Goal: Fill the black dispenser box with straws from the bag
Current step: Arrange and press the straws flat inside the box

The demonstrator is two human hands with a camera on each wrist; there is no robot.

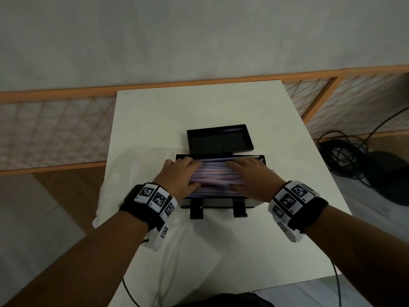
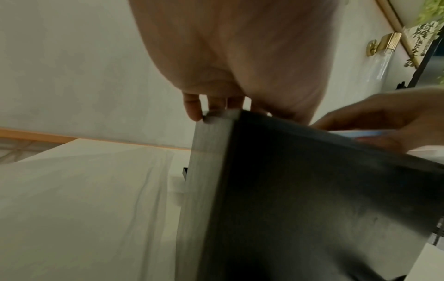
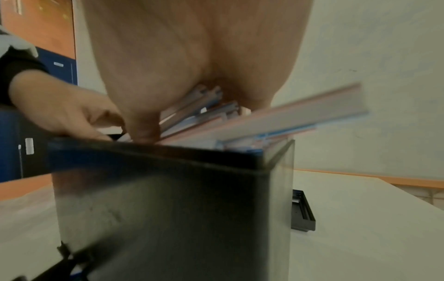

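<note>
Pressing flat, both the left hand point(image 1: 180, 175) and right hand point(image 1: 252, 176) cover straws point(image 1: 213, 177) in the dispenser box point(image 1: 250, 203).

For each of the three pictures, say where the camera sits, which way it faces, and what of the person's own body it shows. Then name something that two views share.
Head: worn on the head, facing forward and down at the table; shows both forearms, left hand and right hand flat on the straws in the black box, lid behind.
Left wrist: sits low beside the box, facing along the left palm.
Right wrist: low at the box's other end, facing along the right palm; the left hand shows too.
Shared: both wrist views show the box's dark wall and the straws.
</note>
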